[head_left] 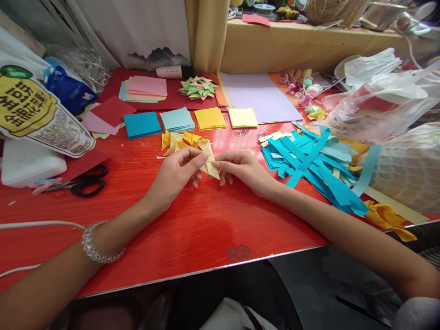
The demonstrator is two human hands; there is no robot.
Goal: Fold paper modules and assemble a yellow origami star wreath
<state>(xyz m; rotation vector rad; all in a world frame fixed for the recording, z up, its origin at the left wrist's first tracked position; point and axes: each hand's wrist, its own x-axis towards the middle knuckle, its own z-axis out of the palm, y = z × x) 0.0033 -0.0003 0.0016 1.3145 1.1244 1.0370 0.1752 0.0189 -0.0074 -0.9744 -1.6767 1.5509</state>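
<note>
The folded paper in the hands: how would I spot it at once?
Over the red table, find the left hand and right hand. Between them, the folded paper is pale yellow, held in both, unlike the folded pieces lying just behind.

It looked like a craft corner in a home: a red table (192, 238) bore paper (142, 125), scissors (87, 194) and cut strips (304, 160), with curtains (208, 36) behind and twine (332, 10) on a ledge (275, 46).

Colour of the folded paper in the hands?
Folded paper: pale yellow. Best seen in the head view.
</note>
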